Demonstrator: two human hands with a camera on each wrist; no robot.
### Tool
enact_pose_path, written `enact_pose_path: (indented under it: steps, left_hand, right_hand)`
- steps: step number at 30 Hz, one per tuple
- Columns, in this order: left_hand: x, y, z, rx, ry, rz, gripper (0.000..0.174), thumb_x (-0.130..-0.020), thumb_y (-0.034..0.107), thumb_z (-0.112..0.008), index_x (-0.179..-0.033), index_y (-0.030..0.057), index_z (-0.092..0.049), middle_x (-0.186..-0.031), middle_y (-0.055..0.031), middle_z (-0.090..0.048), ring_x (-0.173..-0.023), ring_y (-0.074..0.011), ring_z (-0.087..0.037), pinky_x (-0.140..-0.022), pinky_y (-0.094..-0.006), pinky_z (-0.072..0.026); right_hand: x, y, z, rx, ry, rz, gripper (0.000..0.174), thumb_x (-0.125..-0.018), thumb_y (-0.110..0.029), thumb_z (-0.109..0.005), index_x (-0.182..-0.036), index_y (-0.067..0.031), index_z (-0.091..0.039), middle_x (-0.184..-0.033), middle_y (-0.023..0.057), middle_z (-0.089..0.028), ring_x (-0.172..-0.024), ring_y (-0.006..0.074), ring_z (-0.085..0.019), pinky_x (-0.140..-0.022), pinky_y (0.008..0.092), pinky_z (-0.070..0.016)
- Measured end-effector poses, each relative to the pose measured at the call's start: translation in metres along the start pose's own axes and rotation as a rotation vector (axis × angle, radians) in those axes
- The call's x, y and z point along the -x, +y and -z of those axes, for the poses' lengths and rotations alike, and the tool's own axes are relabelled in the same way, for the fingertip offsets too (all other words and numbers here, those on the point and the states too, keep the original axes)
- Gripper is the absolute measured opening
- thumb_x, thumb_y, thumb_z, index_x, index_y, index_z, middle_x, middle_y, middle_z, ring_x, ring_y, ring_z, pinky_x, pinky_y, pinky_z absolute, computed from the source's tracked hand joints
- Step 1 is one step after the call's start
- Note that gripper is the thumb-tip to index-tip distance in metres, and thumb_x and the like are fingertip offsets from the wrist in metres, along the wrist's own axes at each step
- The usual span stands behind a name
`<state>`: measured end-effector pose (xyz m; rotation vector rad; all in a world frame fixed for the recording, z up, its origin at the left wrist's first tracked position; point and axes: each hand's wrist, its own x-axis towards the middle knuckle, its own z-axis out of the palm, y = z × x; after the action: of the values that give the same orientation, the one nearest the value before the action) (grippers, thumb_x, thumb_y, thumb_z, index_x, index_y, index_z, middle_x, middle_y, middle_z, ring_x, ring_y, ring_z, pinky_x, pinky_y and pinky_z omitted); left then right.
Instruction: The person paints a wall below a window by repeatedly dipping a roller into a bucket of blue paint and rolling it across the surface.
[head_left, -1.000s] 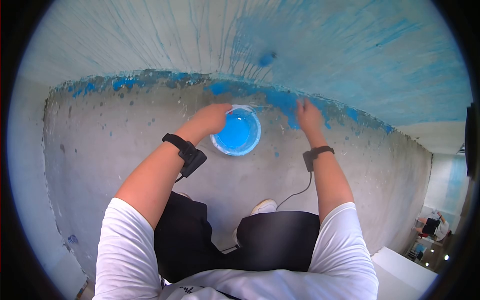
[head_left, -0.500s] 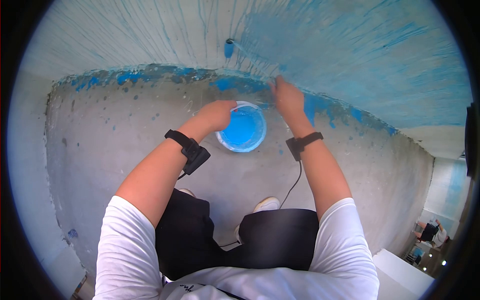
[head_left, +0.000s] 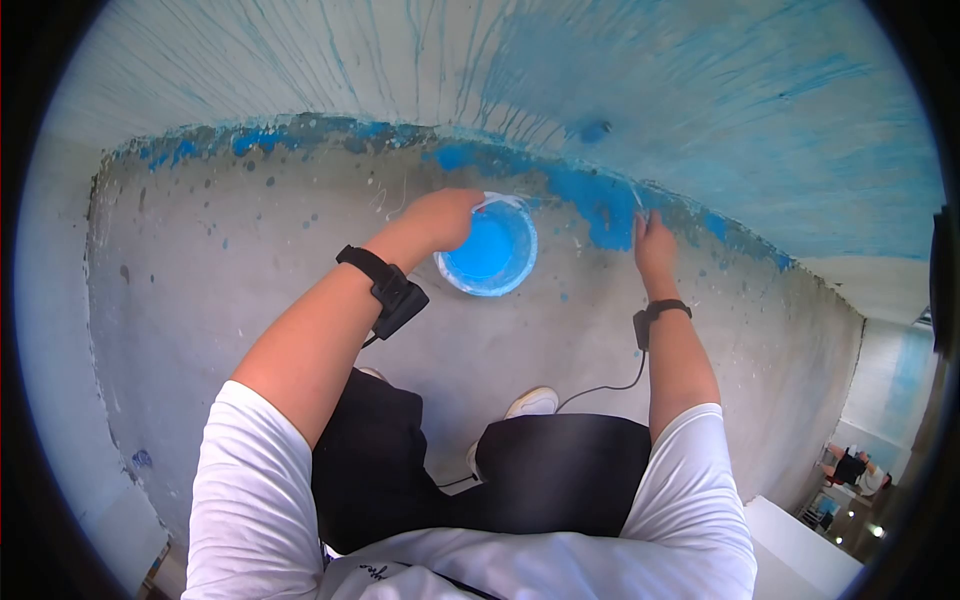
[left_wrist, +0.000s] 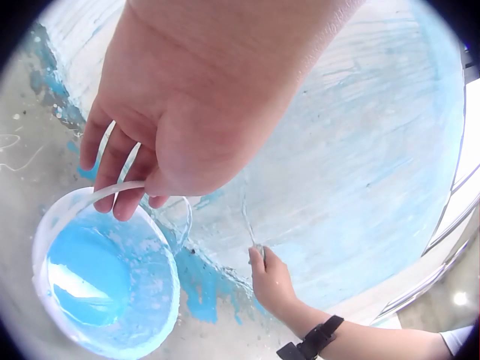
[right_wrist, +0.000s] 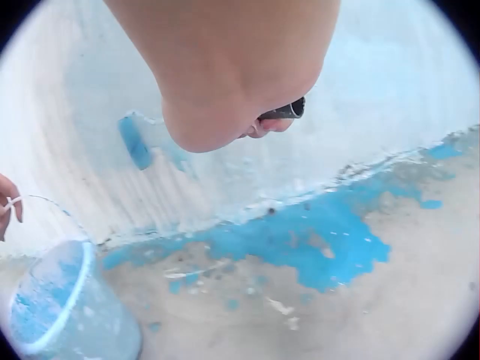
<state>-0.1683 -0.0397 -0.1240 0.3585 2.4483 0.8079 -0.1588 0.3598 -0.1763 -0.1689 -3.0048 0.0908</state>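
Observation:
My left hand (head_left: 445,218) grips the thin white handle of a paint bucket (left_wrist: 176,300), its fingers hooked round it above the rim. Blue paint (head_left: 485,243) lies inside the white bucket, and more is smeared up its inner wall. On the right, my right hand (head_left: 655,250) holds a paint roller by its dark handle (right_wrist: 289,111), whose hollow end pokes out past the fingers. The roller's blue sleeve (right_wrist: 136,141) is against the wall (right_wrist: 397,75), up and left of that hand in the right wrist view.
Blue streaks and drips cover the wall. Wet blue patches (head_left: 600,205) lie on the grey concrete floor (head_left: 250,310) along the wall's foot. A cable (head_left: 600,388) runs from the right wrist band toward a white shoe (head_left: 533,401). Another person (head_left: 855,470) is far off at right.
The roller first swept left across the wall, then came back to the right, with my right hand moving along. The bucket in my left hand has shifted slightly right and toward the wall.

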Motion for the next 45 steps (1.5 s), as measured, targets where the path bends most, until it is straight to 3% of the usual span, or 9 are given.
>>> enact_pose_path:
  steps: [5,11,17,21,27,30,35,37,45]
  left_hand:
    - [0.003,0.005,0.005,0.001,-0.04,0.043,0.027,-0.093,0.009,-0.045,-0.115,0.0104,-0.06,-0.106,-0.019,-0.064,-0.097,-0.038,-0.06,-0.08,-0.0452,-0.0476]
    - [0.007,0.006,0.009,-0.01,-0.036,0.045,0.029,-0.093,0.011,-0.045,-0.118,0.0116,-0.059,-0.107,-0.0178,-0.064,-0.098,-0.0377,-0.06,-0.081,-0.044,-0.0481]
    - [0.009,0.004,0.01,-0.017,-0.044,0.077,0.029,-0.093,0.01,-0.046,-0.119,0.0119,-0.06,-0.109,-0.0171,-0.064,-0.1,-0.0371,-0.06,-0.082,-0.0435,-0.0483]
    - [0.003,0.003,0.006,0.014,-0.035,0.068,0.029,-0.091,0.009,-0.046,-0.117,0.0117,-0.06,-0.109,-0.0176,-0.064,-0.099,-0.0372,-0.059,-0.082,-0.0438,-0.0477]
    - [-0.007,0.004,0.002,0.091,-0.043,0.077,0.027,-0.091,0.008,-0.046,-0.113,0.0106,-0.061,-0.106,-0.0188,-0.064,-0.098,-0.0376,-0.059,-0.081,-0.044,-0.0472]
    - [-0.009,0.002,0.002,0.109,-0.046,0.089,0.027,-0.091,0.008,-0.046,-0.113,0.0104,-0.06,-0.107,-0.0189,-0.064,-0.098,-0.0376,-0.059,-0.082,-0.0439,-0.0472]
    - [-0.004,-0.003,0.002,0.062,-0.013,0.055,0.027,-0.092,0.009,-0.046,-0.115,0.0112,-0.06,-0.108,-0.0184,-0.063,-0.099,-0.0376,-0.059,-0.082,-0.0435,-0.0475]
    - [-0.002,-0.003,0.004,0.053,-0.037,0.031,0.028,-0.092,0.01,-0.046,-0.116,0.0113,-0.06,-0.109,-0.018,-0.063,-0.1,-0.0375,-0.059,-0.082,-0.0433,-0.0477]
    - [0.004,-0.003,0.008,0.062,-0.03,0.051,0.029,-0.091,0.009,-0.046,-0.116,0.0109,-0.06,-0.108,-0.019,-0.063,-0.098,-0.0372,-0.059,-0.08,-0.0435,-0.0474]
  right_hand:
    - [0.004,-0.024,0.012,0.007,-0.081,-0.066,0.033,-0.095,-0.038,-0.049,-0.1,-0.006,-0.054,-0.078,0.0223,-0.064,-0.073,0.0439,-0.061,-0.062,0.0517,-0.0467]
    - [-0.036,-0.122,-0.006,-0.067,-0.012,0.273,0.031,-0.092,-0.038,-0.055,-0.093,-0.0067,-0.055,-0.07,0.0163,-0.064,-0.064,0.037,-0.063,-0.052,0.0464,-0.0482]
    - [-0.048,-0.177,-0.001,-0.068,-0.08,0.3,0.033,-0.091,-0.039,-0.056,-0.094,-0.0058,-0.057,-0.07,0.0135,-0.065,-0.063,0.0343,-0.064,-0.05,0.0455,-0.0485]
    - [-0.04,-0.125,-0.011,-0.07,0.007,0.318,0.034,-0.091,-0.04,-0.055,-0.095,-0.0059,-0.057,-0.07,0.014,-0.065,-0.062,0.0352,-0.063,-0.05,0.046,-0.0484]
    - [-0.006,-0.007,-0.01,0.026,-0.113,-0.01,0.032,-0.093,-0.039,-0.052,-0.101,-0.0078,-0.055,-0.079,0.0189,-0.065,-0.072,0.0393,-0.063,-0.059,0.049,-0.0485]
    - [0.004,0.011,-0.012,0.03,-0.117,-0.112,0.033,-0.094,-0.037,-0.051,-0.106,-0.0072,-0.055,-0.085,0.0209,-0.065,-0.077,0.0418,-0.063,-0.064,0.0504,-0.0481]
    - [-0.008,-0.036,-0.009,0.068,-0.171,-0.032,0.033,-0.095,-0.036,-0.051,-0.107,-0.0059,-0.054,-0.083,0.0208,-0.065,-0.076,0.0417,-0.062,-0.063,0.051,-0.0476]
    - [-0.021,-0.066,-0.019,0.02,-0.071,0.14,0.032,-0.093,-0.04,-0.053,-0.092,-0.0076,-0.053,-0.075,0.0159,-0.065,-0.068,0.0378,-0.063,-0.055,0.0478,-0.0485]
    - [-0.055,-0.178,-0.027,-0.045,-0.121,0.324,0.033,-0.091,-0.039,-0.055,-0.096,-0.0065,-0.058,-0.074,0.0121,-0.066,-0.068,0.0322,-0.065,-0.053,0.0439,-0.0498]
